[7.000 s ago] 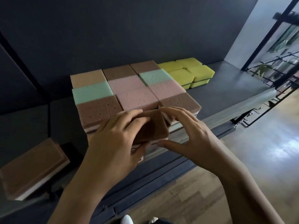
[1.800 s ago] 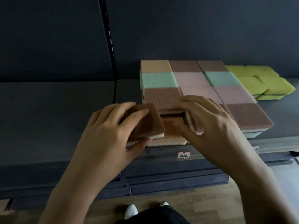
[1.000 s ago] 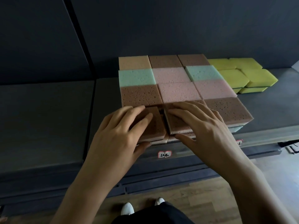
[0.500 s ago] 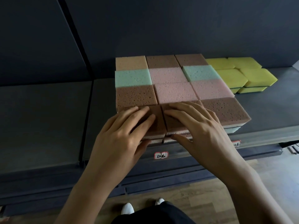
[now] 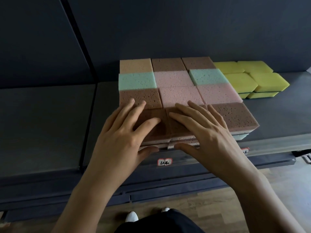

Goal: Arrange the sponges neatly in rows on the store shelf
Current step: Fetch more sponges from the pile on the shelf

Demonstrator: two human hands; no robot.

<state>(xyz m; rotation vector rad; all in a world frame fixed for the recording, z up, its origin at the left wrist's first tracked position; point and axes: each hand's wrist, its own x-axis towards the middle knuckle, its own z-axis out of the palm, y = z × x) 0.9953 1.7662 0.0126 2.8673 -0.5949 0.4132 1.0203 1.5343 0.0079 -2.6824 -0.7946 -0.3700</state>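
Farthest left, a dark store shelf [image 5: 42, 123] lies bare, seen from above by the person standing at it. Next comes a tight block of sponges [image 5: 175, 81], three across and four deep, in tan, brown, mint green and pink, stacked in layers. The left hand [image 5: 121, 137] lies flat on the front-left brown sponge [image 5: 157, 114], fingers straight and spread, gripping nothing, thumb against the stack's front edge. Just beside it, the right hand [image 5: 207, 135] rests the same way on the front-middle brown sponge [image 5: 174, 129], fingers straight, thumb at the front edge. These two sponges touch each other and sit level with their neighbours. To their right, the front-right brown sponge [image 5: 235, 116] completes the row. Further right, apart from the block, yellow sponges [image 5: 255, 81] sit in a looser, slightly skewed cluster. A small price label [image 5: 165, 161] is fixed to the shelf edge below the hands. The task looks close to finished: the front row appears filled, and the hands seem to be pressing these two sponges square. What seems left is straightening the yellow cluster and perhaps the uneven lower edges at the front.
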